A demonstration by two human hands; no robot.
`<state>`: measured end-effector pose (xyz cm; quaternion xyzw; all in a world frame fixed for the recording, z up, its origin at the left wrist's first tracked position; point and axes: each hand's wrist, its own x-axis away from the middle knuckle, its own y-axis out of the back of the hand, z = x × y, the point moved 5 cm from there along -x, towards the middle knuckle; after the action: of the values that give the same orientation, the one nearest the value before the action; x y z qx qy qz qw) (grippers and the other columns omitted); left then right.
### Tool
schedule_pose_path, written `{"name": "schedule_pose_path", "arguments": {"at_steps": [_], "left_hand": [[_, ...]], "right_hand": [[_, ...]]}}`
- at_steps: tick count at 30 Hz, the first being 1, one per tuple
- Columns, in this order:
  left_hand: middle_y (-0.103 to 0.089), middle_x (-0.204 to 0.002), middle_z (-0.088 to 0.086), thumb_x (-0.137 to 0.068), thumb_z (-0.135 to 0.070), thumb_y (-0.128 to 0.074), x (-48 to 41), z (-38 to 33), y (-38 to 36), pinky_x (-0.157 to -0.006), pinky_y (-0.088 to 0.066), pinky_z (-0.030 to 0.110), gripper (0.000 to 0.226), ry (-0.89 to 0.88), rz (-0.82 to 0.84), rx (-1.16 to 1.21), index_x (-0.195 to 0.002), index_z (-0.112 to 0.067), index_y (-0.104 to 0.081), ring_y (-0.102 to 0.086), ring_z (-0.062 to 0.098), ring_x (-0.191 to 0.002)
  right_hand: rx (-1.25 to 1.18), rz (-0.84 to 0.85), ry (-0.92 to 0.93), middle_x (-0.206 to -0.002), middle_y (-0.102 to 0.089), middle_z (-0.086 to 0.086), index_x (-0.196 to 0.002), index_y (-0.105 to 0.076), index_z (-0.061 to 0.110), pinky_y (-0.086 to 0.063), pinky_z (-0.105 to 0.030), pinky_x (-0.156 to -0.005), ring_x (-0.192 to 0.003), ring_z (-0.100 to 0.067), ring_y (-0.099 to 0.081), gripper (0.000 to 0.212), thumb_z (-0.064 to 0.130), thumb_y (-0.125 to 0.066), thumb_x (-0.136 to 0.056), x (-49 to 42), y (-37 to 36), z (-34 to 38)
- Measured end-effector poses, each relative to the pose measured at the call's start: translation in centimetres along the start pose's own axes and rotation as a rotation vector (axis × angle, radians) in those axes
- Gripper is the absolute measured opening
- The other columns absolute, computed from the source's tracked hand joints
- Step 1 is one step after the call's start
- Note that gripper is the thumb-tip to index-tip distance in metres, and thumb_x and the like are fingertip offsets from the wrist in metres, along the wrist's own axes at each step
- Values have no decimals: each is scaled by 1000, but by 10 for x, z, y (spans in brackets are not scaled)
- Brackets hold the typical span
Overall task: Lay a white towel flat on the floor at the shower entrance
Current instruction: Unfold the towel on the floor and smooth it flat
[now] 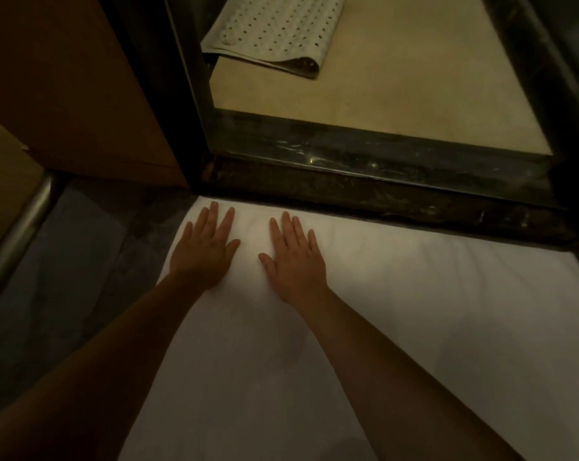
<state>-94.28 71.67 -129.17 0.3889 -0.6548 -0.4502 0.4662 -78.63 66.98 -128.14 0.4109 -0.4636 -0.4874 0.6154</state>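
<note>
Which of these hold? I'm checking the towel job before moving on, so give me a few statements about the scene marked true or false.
1. Both hands, left and right, lie palm down on the towel. True.
2. The towel is bunched in a heap. False: it is spread out on the floor.
3. The towel's far edge lies along the dark threshold. True.
4. The perforated mat lies on the towel. False: it is inside the shower, one edge folded over.
5. The fingers pinch a corner. False: they are spread flat.
</note>
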Motion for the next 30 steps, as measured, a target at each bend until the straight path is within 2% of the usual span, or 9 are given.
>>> {"name": "schedule_pose_path", "arguments": {"at_steps": [6,11,13,15,18,21,24,28,30], "left_hand": [[19,-155,5,-98,-46,-19,-3,9,-1,-117,3,42,61,-17,6,8,-146,-29,14,15,20,-142],[19,-155,6,-98,-45,-18,-4,6,4,-117,2,43,60,8,48,-31,-146,-27,14,14,21,-142],[13,-157,7,-99,-41,-18,-2,0,9,-117,1,43,59,39,18,-50,-148,-23,9,11,21,-143],[6,-158,8,-100,-36,-19,0,-21,13,-118,-1,42,57,43,-48,-46,-149,-17,3,6,21,-144],[0,-158,7,-100,-33,-22,3,-87,10,-118,-3,39,56,-126,-118,-33,-149,-16,-2,0,20,-145],[0,-158,4,-100,-38,-21,4,-165,-6,-117,-3,38,56,-294,-79,17,-150,-21,-1,1,19,-145],[5,-158,2,-99,-44,-16,2,-215,-25,-117,-1,41,56,-323,-27,13,-149,-24,2,6,19,-144],[10,-158,2,-98,-47,-13,-5,-225,-40,-117,3,43,57,-277,-40,-64,-148,-28,7,11,21,-144],[10,-158,1,-97,-49,-11,-7,-222,-41,-116,5,43,58,-291,-59,-69,-148,-30,7,11,20,-144]], "right_hand": [[10,39,-39,-157,16,-7,-150,7,21,5,-44,-118,-144,-23,17,66,49,-22,-98,-5,-3,5],[-64,106,44,-159,11,-6,-151,2,20,1,-40,-119,-145,-20,12,62,45,-24,-100,-4,13,-3],[-123,24,46,-159,2,-5,-151,-4,17,-3,-37,-119,-146,-18,5,59,41,-25,-100,3,25,-17],[-134,-111,-55,-159,-4,-6,-150,-8,15,-7,-37,-119,-146,-18,1,58,39,-24,-100,14,37,-45],[-112,-273,-261,-159,-10,-7,-150,-15,13,-15,-38,-118,-146,-19,-5,57,38,-26,-100,40,51,-103],[-39,-317,-394,-158,-14,-7,-149,-18,13,-17,-39,-118,-145,-20,-8,56,37,-25,-100,68,58,-160],[-14,-253,-485,-159,-9,-7,-150,-13,13,-13,-39,-118,-146,-20,-4,56,38,-22,-100,91,58,-211],[16,-43,-377,-160,3,-2,-151,-2,21,-1,-41,-119,-146,-19,6,56,40,-17,-100,102,47,-258],[31,-30,-350,-159,6,0,-150,2,24,2,-42,-118,-145,-18,8,57,42,-17,-100,107,44,-274]]}}
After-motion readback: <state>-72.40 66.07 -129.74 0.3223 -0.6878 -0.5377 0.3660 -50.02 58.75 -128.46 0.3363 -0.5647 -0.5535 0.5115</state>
